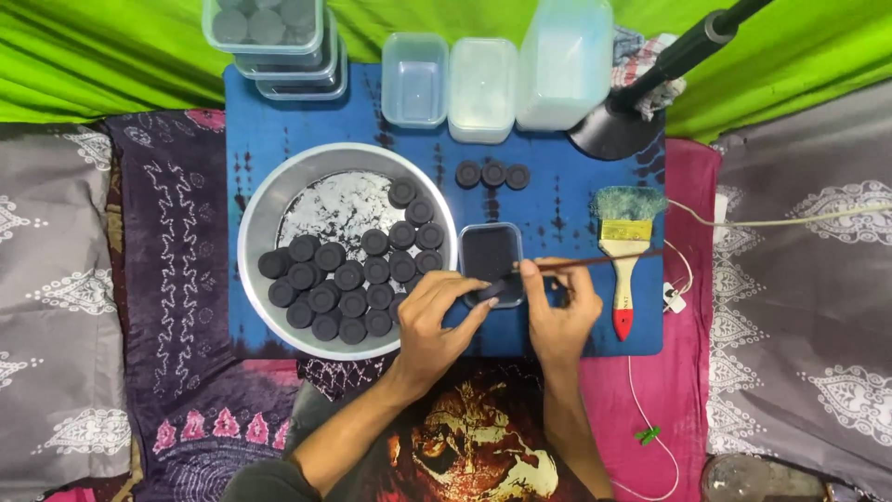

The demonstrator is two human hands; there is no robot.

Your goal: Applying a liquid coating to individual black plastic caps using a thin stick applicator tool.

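My left hand (pixel 434 321) pinches a small black disc (pixel 490 292) at the near edge of a small clear tub of dark liquid (pixel 490 251). My right hand (pixel 560 311) grips a thin brown stick (pixel 604 261) that points right, its near end by the disc. To the left, a round metal bowl (pixel 260 214) holds several black discs (pixel 351 276). Three more black discs (pixel 492 174) lie in a row on the blue cloth (pixel 567 200) beyond the tub.
A paintbrush with a red-tipped handle (pixel 624 260) lies right of my hands. Clear plastic boxes (pixel 478 84) and stacked lidded boxes (pixel 279 42) line the far edge. A black stand base (pixel 613 130) sits far right. A white cable (pixel 790 221) runs across the right.
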